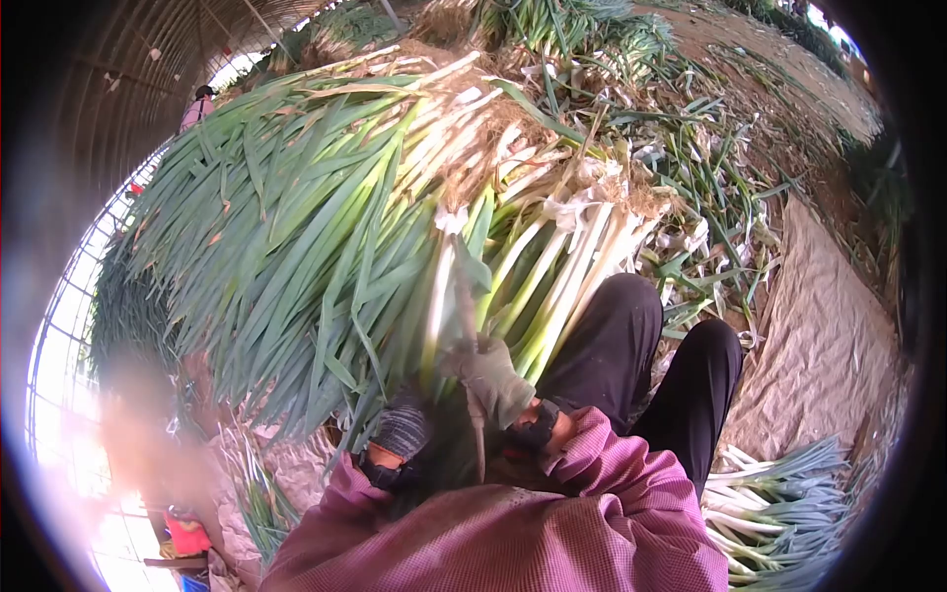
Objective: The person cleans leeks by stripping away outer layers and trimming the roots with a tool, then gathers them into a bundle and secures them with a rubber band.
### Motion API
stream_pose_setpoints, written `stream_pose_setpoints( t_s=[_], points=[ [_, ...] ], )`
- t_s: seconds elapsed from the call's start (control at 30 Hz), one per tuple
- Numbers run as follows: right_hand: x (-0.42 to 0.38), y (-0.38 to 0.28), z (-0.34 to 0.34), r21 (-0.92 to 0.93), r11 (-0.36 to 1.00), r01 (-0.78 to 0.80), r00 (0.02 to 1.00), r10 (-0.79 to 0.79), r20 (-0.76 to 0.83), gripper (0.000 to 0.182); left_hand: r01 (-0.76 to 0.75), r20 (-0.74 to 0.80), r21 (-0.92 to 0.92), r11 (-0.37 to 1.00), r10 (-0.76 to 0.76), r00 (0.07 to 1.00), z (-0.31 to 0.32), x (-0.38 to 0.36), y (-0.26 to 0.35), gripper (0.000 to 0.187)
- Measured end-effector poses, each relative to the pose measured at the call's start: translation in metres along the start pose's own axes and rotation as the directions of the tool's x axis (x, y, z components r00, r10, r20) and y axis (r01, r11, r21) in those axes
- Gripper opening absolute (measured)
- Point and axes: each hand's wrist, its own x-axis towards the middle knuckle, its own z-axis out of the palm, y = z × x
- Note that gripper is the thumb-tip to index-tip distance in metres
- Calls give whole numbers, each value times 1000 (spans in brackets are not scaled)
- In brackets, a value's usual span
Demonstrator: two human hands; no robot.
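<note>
My left hand (400, 431), in a dark grey knit glove, is curled low in front of my body. The lower end of a leek (437, 286) runs down to it, roots pointing away from me; the fingers are partly hidden. Close on its right, my right hand (495, 380) in a pale grey glove is closed around a long thin strip, blurred, that looks like a leek leaf (476, 269). The strip sticks out above and below the fist. Beyond both hands lies a big heap of leeks (286, 237), with green leaves to the left and white stems and roots to the right.
Loose trimmed leaves (710, 178) litter the ground at right. A brown sheet (819, 345) lies beyond my knees (691, 365). More leeks with clean white stems (779, 513) are at lower right. A red object (187, 533) stands lower left, and another person (197, 109) is far left.
</note>
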Motion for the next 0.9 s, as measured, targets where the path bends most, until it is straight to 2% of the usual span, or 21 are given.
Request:
stream_pose_setpoints(
  t_s=[0.1, 0.2, 0.3, 0.4, 0.5, 0.6, 0.7, 0.77, 0.83, 0.87, 0.9],
  points=[
    [9, 2, -3, 44, 999, 4, 1000, -4, 0, 30, -87, -133, 75, 993, 96, 986, 15, -4, -14, 50],
    [13, 10, -5, 13, 1000, 15, 1000, -15, 20, 28, 88, 52, -366, 927, -74, 996, -2, -2, -19, 37],
    [1, 8, -5, 37, 999, -10, 996, 7, 88, 29, 336, 292, -700, 630, -176, 940, -33, -4, -9, 25],
    [-1, 9, -8, 29, 998, -51, 989, 47, 138, 32, 246, 287, -744, 621, -35, 957, -35, -9, -16, 21],
    [-9, 2, -8, 38, 997, -64, 988, 58, 140, 37, 138, 199, -695, 706, 4, 980, -68, -18, 31, 18],
    [-33, -20, -12, 13, 1000, -14, 997, 13, 78, 40, 67, 127, -650, 757, 21, 992, -63, -14, 37, 19],
    [-46, -25, -16, 124, 976, 179, 984, -174, -46, 38, 34, 170, -552, 833, 72, 983, -98, 13, 91, 19],
    [-54, -32, -22, 199, 956, 216, 969, -185, -165, 31, -290, -71, -541, 790, 301, 951, -35, 45, 55, 23],
    [-60, -39, -30, 273, 924, 269, 939, -189, -286, 25, -451, -84, -436, 779, 463, 882, -10, 85, 62, 27],
    [-61, -43, -36, 278, 920, 277, 935, -192, -298, 22, -521, -82, -358, 775, 530, 844, 6, 106, 63, 27],
    [-58, -41, -42, 270, 914, 302, 915, -199, -351, 21, -570, -62, -228, 789, 573, 817, 26, 129, 61, 27]
  ],
)
